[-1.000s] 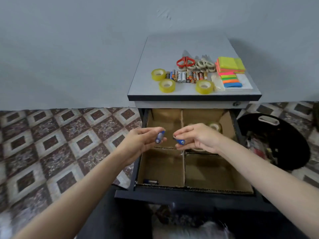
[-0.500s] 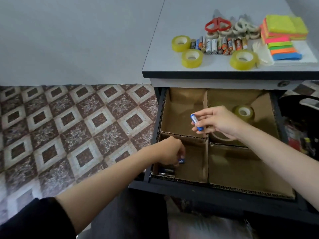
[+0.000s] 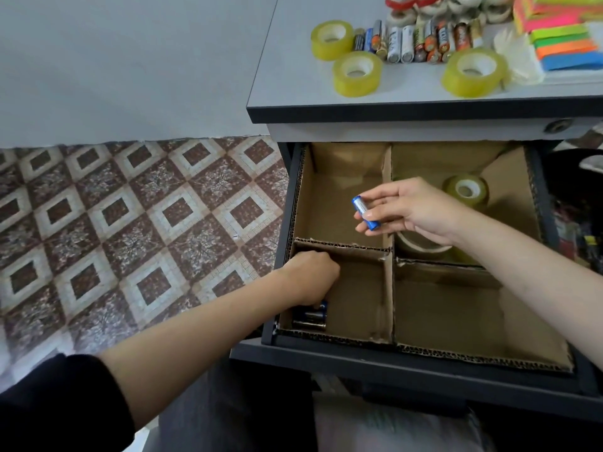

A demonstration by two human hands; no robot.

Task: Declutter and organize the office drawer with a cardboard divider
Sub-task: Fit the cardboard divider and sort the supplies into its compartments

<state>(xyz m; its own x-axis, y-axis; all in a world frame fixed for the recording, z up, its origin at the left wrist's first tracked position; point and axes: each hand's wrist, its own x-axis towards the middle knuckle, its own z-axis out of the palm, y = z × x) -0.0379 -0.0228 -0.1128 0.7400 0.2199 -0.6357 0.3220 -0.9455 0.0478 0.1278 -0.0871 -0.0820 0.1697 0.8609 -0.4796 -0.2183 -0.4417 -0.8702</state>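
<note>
The black office drawer (image 3: pixel 408 365) stands open under the grey bench (image 3: pixel 287 70). The brown corrugated cardboard divider (image 3: pixel 389 288) fills it and splits it into four compartments.

My left hand (image 3: pixel 310 277) is down in the divider's near-left compartment, knuckles up and fingers curled downward. Under it a few dark batteries (image 3: pixel 308 319) lie on their sides in that compartment's near-left corner. A blue end shows right below my fingers. The fingertips are hidden behind the back of my hand, so I cannot tell whether I am gripping a battery or only touching one.

My right hand (image 3: pixel 414 207) hovers over the divider's far half, across the wall between the two far compartments. It pinches a blue cylindrical battery (image 3: pixel 365 213) with a silver cap between thumb and fingers. That battery is tilted, capped end up and away from me. It hangs above the far-left compartment, clear of the cardboard.

In the divider's far-right compartment a yellowish clear tape roll (image 3: pixel 466 190) sits toward the back. A second, wider tape roll (image 3: pixel 422 248) lies partly hidden beneath my right wrist.

Beyond the divider, on the bench top, are three yellow tape rolls (image 3: pixel 357 73), a row of assorted batteries (image 3: pixel 417 42) and a stack of neon sticky notes (image 3: pixel 561 37). To the left of the divider is the brown-and-white patterned floor tile (image 3: pixel 146 216).
</note>
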